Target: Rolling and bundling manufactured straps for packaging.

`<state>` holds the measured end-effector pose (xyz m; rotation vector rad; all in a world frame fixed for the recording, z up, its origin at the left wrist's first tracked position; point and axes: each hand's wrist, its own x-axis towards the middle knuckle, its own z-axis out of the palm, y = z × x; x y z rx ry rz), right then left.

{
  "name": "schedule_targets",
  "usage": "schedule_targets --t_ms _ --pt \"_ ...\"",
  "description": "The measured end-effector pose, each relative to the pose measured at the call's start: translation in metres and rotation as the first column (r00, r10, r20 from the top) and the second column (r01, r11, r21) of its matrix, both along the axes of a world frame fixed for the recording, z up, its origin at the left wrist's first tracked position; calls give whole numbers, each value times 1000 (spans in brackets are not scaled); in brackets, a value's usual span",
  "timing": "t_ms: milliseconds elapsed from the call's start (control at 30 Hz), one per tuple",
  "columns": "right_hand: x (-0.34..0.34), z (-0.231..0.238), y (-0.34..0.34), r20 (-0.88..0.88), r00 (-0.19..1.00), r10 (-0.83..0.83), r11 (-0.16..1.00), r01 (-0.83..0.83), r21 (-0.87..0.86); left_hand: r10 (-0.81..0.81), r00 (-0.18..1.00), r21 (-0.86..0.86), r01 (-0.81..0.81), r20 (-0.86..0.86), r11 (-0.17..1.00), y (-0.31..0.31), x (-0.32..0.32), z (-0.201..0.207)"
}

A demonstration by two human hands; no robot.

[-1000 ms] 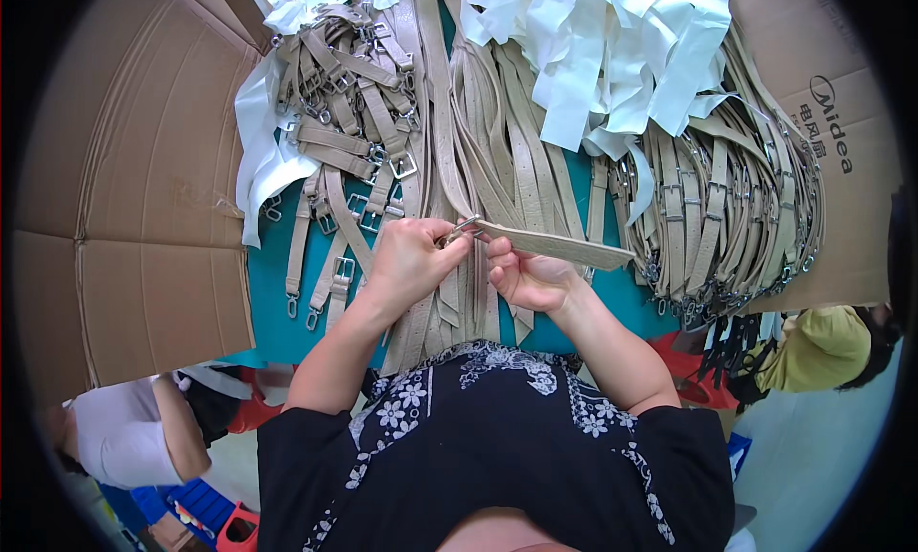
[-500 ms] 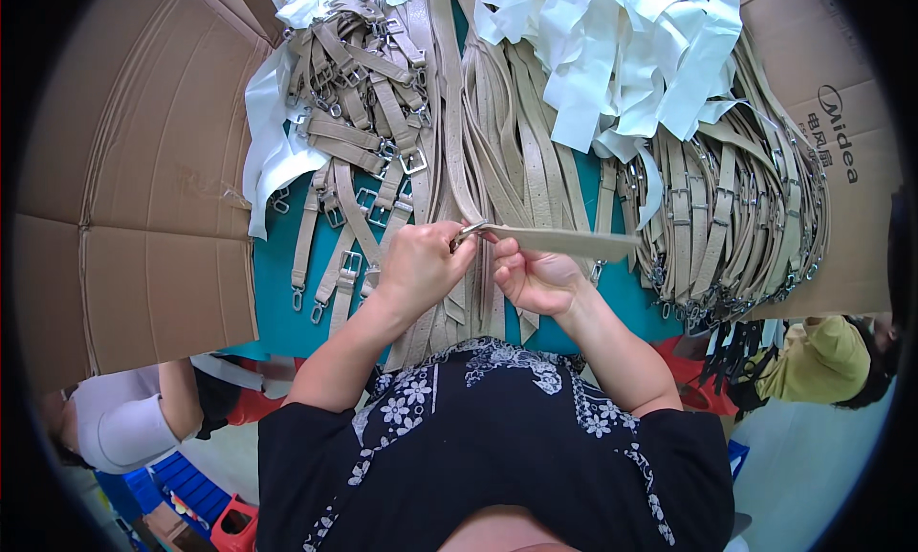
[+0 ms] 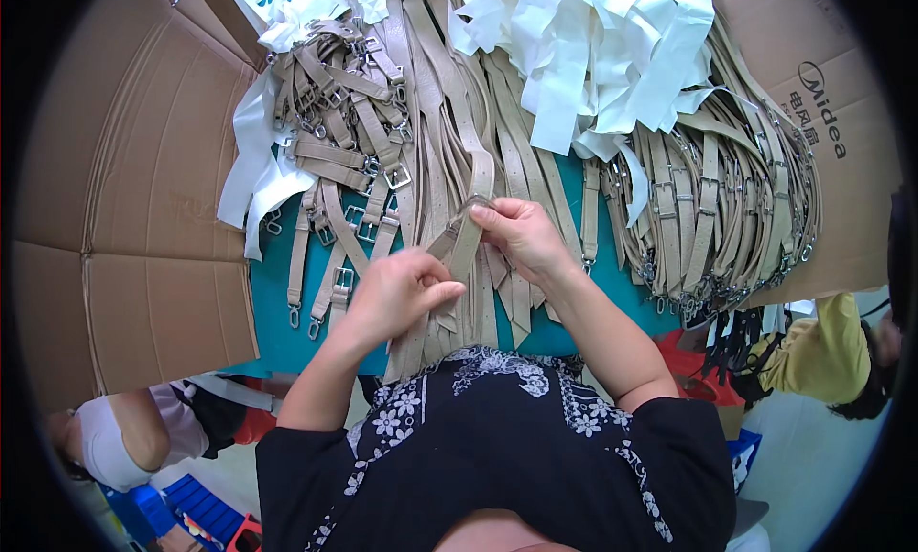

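My right hand [image 3: 524,238] pinches a beige leather strap [image 3: 482,174] between thumb and fingers, beside the metal buckle [image 3: 475,204]. The strap runs up toward the far edge of the table, and a loose end hangs below the buckle. Close by on the left, my left hand [image 3: 394,296] has curled fingers and its thumb stretched out. It is blurred, and I cannot tell whether it grips the short strap piece behind its fingertips. Many long beige straps [image 3: 432,121] lie under and around both hands.
Short buckled straps with clips [image 3: 349,121] are heaped at the left. Bundled buckled straps [image 3: 712,203] hang over the right side. White sheets [image 3: 612,55] cover the back. Cardboard [image 3: 153,217] flanks the green table [image 3: 273,303]. Other people [image 3: 827,351] are at both sides.
The strap end that stuck out to the right now hangs downward below the buckle. My right hand has moved up to the buckle; my left hand has dropped down and left, away from it.
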<state>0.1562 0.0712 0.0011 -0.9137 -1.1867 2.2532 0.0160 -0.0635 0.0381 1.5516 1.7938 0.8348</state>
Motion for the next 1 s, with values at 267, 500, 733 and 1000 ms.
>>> schedule_targets --t_ms 267,500,733,1000 --pt "-9 24 11 69 998 -7 944 -16 330 116 990 42 -113 -80 993 -2 8 10" --pt "-9 28 16 205 966 156 796 -246 553 -58 997 430 31 50 902 30 -20 45" --pt "-14 26 16 295 925 241 739 -372 562 -3 1000 346 -1 10 938 39 -34 33" --pt "-20 19 10 256 917 306 811 -392 435 -25 999 352 32 -25 935 44 -37 28"
